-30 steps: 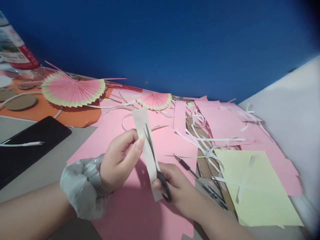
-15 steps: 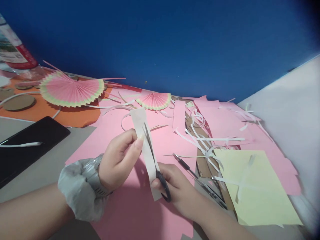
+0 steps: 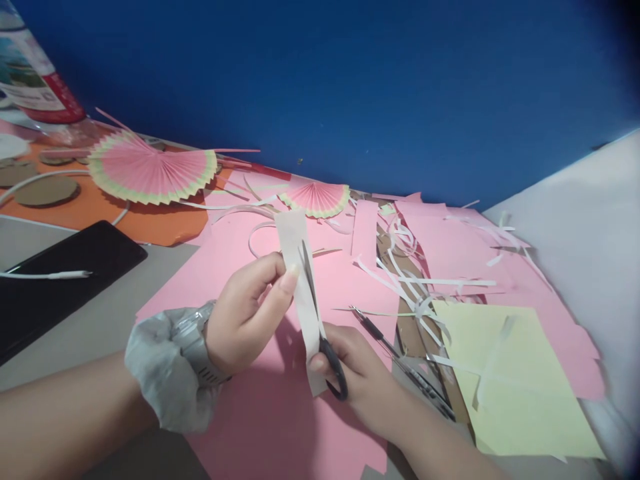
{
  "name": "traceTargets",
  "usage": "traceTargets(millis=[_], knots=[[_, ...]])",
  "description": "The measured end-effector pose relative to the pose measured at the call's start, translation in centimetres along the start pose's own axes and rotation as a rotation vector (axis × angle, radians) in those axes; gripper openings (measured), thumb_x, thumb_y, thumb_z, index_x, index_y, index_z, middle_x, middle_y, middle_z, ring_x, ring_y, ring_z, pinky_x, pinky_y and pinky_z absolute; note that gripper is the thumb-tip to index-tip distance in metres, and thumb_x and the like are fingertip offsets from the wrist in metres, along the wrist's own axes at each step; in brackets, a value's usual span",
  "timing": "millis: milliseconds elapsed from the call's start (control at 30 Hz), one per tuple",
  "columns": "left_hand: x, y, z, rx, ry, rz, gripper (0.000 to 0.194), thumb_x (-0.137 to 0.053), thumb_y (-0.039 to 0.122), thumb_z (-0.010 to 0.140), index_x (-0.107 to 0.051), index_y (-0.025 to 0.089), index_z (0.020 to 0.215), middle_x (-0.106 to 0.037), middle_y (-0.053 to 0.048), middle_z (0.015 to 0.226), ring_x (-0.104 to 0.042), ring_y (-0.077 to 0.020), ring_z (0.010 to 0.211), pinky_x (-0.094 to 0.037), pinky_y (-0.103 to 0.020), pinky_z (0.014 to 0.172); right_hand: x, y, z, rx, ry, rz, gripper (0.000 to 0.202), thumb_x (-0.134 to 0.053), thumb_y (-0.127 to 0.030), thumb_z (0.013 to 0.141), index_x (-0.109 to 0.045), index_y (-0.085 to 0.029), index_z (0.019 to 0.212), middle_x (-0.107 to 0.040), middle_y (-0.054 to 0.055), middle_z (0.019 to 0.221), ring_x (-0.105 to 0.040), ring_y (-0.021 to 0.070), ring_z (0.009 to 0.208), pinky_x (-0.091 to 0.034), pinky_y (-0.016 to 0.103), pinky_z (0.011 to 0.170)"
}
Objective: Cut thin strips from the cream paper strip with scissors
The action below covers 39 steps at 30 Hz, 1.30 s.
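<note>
Between thumb and fingers, my left hand [image 3: 257, 310] pinches a pale strip of paper [image 3: 291, 231] held nearly upright above the pink paper [image 3: 240, 413]. My right hand [image 3: 350, 360] grips black-handled scissors [image 3: 334, 367], fingers in the loops. Their blades lie lengthwise along the strip's right side, points toward its upper end, just right of my left thumb. The strip's lower end hangs beside the handles. On my left wrist are a watch and a grey scrunchie [image 3: 167, 373].
Pleated pink fans [image 3: 155, 170] and a smaller fan [image 3: 317, 199] lie behind. A black phone [image 3: 70, 280] with a white cable is at left, near a bottle [image 3: 37, 73]. Pens [image 3: 373, 327], curled paper scraps [image 3: 400, 273] and a yellow sheet [image 3: 515, 373] lie right. A blue panel [image 3: 350, 87] stands behind.
The view has shifted slightly, so most things sit a little further right. The strip and scissors stand a bit more upright, with both hands keeping their hold.
</note>
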State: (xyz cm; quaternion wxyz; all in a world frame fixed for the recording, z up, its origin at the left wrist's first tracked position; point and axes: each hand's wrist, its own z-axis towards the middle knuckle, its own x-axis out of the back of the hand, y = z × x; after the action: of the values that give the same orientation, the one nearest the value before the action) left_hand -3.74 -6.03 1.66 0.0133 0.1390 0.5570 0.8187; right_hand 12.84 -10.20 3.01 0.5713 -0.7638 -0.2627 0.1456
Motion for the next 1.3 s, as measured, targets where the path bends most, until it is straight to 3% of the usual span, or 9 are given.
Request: traceTargets(millis=[367, 767, 900, 1000, 1200, 1300], knots=[[0.04, -0.02, 0.00, 0.003, 0.001, -0.002, 0.026, -0.036, 0.025, 0.091, -0.039, 0.019, 0.066, -0.038, 0.004, 0.058, -0.034, -0.0084, 0.048, -0.031, -0.023, 0.045, -0.33, 0.11, 0.09, -0.013, 0.002, 0.095, 0.038, -0.050, -0.049, 0.084, -0.039, -0.019, 0.063, -0.034, -0.006, 0.057, -0.031, 0.0091, 0.050, -0.029, 0.020, 0.047], [0.06, -0.23, -0.05, 0.015, 0.000, -0.075, 0.025, -0.039, 0.024, 0.091, -0.043, 0.019, 0.067, -0.040, 0.004, 0.058, -0.036, -0.0079, 0.049, -0.033, -0.024, 0.048, 0.06, 0.01, 0.05, 0.008, 0.002, -0.028, 0.032, -0.047, -0.040, 0.088, -0.038, -0.019, 0.065, -0.033, -0.005, 0.059, -0.027, 0.0097, 0.052, -0.026, 0.021, 0.049], [-0.06, -0.45, -0.09, 0.083, 0.073, -0.193, 0.024, -0.038, 0.029, 0.092, -0.044, 0.020, 0.071, -0.040, 0.004, 0.057, -0.037, -0.0084, 0.048, -0.033, -0.025, 0.046, -0.04, -0.04, 0.08, -0.026, -0.023, -0.021, 0.034, -0.047, -0.041, 0.088, -0.037, -0.019, 0.064, -0.033, -0.005, 0.057, -0.029, 0.0093, 0.050, -0.028, 0.020, 0.048], [-0.05, -0.39, -0.04, 0.060, 0.091, -0.147, 0.026, -0.039, 0.030, 0.092, -0.043, 0.020, 0.068, -0.038, 0.005, 0.055, -0.035, -0.0082, 0.046, -0.032, -0.025, 0.045, -0.06, 0.00, 0.06, -0.036, -0.028, -0.022, 0.034, -0.046, -0.042, 0.088, -0.038, -0.019, 0.065, -0.035, -0.005, 0.055, -0.031, 0.0093, 0.049, -0.029, 0.020, 0.048], [0.12, -0.27, 0.11, -0.003, 0.052, -0.032, 0.028, -0.039, 0.027, 0.092, -0.040, 0.019, 0.065, -0.037, 0.005, 0.056, -0.034, -0.0077, 0.048, -0.032, -0.023, 0.047, 0.08, 0.24, 0.03, -0.009, -0.045, 0.003, 0.021, -0.048, -0.023, 0.087, -0.041, -0.019, 0.068, -0.035, -0.006, 0.056, -0.030, 0.0092, 0.050, -0.027, 0.020, 0.047], [0.10, -0.30, 0.18, -0.041, 0.052, -0.009, 0.028, -0.040, 0.024, 0.092, -0.040, 0.019, 0.064, -0.037, 0.004, 0.055, -0.034, -0.0074, 0.048, -0.032, -0.023, 0.047, 0.03, 0.34, 0.06, 0.025, -0.027, 0.003, 0.022, -0.048, -0.023, 0.087, -0.040, -0.019, 0.067, -0.033, -0.006, 0.057, -0.028, 0.0089, 0.050, -0.026, 0.020, 0.048]])
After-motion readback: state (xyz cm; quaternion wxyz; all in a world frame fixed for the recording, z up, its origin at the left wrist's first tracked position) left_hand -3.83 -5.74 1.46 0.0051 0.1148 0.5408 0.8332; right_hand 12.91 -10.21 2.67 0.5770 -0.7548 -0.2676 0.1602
